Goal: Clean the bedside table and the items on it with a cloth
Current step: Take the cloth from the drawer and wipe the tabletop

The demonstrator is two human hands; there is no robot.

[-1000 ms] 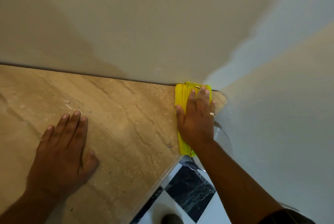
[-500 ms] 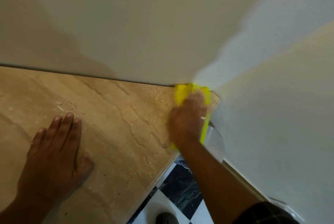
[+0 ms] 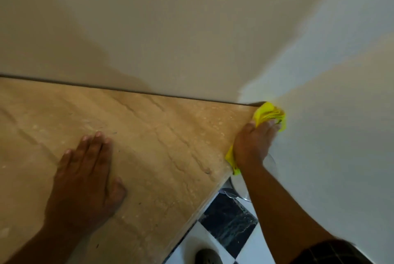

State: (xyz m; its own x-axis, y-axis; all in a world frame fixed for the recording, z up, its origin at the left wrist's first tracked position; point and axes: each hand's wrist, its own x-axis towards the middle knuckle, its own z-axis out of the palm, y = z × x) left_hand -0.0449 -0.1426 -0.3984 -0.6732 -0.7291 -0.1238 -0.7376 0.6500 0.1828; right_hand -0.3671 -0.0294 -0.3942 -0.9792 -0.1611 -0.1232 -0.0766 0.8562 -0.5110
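The bedside table [image 3: 162, 135] has a beige marble top with brown veins, filling the left and middle of the head view. My right hand [image 3: 251, 144] presses a folded yellow cloth [image 3: 269, 114] onto the table's far right corner, where the two walls meet. Part of the cloth sticks out below the hand at the table's edge. My left hand [image 3: 85, 182] lies flat on the top, palm down, fingers slightly spread, holding nothing. No other items show on the table.
Cream walls [image 3: 191, 29] border the table at the back and right. Below the table's front edge lies a black-and-white checkered floor [image 3: 230, 227]. A shiny rounded object [image 3: 238, 184] sits under the right corner.
My right hand has slid the cloth further right, over the table's corner edge against the wall. The view has shifted, and my left hand stays flat on the top.
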